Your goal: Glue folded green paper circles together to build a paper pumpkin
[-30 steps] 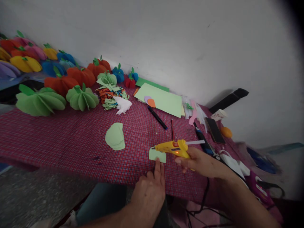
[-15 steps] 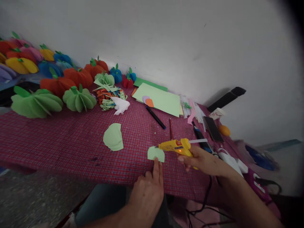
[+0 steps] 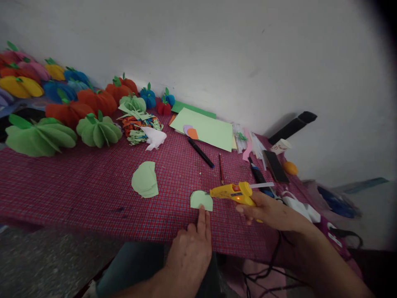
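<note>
On the left of the checked cloth (image 3: 93,186), a large green paper pumpkin (image 3: 40,138) is sitting; farther right, a stack of pale green pieces (image 3: 144,181) is lying flat. The left hand (image 3: 190,250) is grasping nothing — partly open, it is pressing a fingertip onto the lower edge of a half-round paper (image 3: 200,198). A yellow glue gun (image 3: 228,191) is pointing at the paper's upper right, and the right hand (image 3: 269,211) is gripping its handle, fingers wrapped round.

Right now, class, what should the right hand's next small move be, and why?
Probably, the right hand should guide the yellow glue gun along the curved edge of the green paper, because the nozzle is at that edge while the left hand steadies its straight side.
</note>
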{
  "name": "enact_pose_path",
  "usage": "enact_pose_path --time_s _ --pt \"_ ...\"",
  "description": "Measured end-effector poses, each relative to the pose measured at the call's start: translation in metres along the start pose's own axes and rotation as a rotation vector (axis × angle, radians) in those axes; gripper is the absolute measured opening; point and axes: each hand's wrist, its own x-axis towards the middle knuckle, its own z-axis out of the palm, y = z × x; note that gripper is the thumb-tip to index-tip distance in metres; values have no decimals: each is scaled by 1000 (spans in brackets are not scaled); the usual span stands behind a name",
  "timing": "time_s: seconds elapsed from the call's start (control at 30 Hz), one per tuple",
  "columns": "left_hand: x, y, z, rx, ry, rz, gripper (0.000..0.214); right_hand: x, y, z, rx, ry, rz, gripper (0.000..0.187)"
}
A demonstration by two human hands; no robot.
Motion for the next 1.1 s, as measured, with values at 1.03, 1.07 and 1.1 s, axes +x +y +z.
enact_pose_path --time_s 1.03,1.07,1.1 --pt "6 -3 -9 -22 -73 -24 56 -27 5 7 24 -24 35 38" --pt "6 -4 -10 -25 -78 -23 56 -28 5 7 24 -28 33 39" --pt "6 -4 -10 -30 -85 -25 56 -28 5 8 25 -32 31 39"
